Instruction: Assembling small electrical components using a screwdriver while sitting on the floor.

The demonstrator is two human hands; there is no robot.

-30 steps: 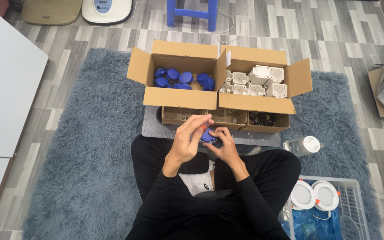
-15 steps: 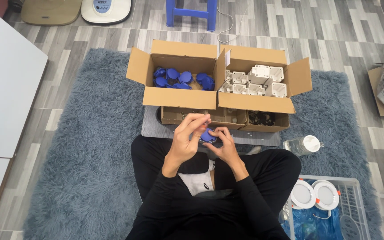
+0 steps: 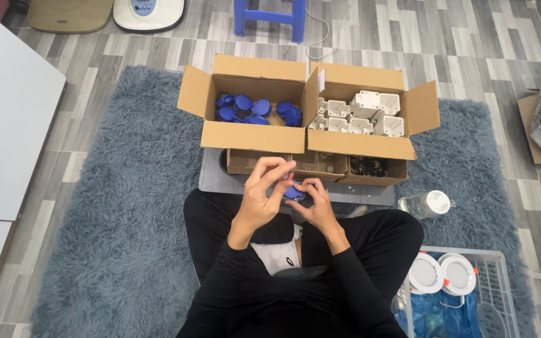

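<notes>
1. Above my lap, at centre: left hand and right hand both pinch a small blue part.
2. At 12 o'clock: box of blue parts; at 1 o'clock, box of white housings.
3. Risk, I judge: fingertip grip slipping, part lost in the shaggy rug.

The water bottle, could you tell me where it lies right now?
In the head view the water bottle lies on the rug at the person's right, below the box of white parts and above the white basket.
</notes>
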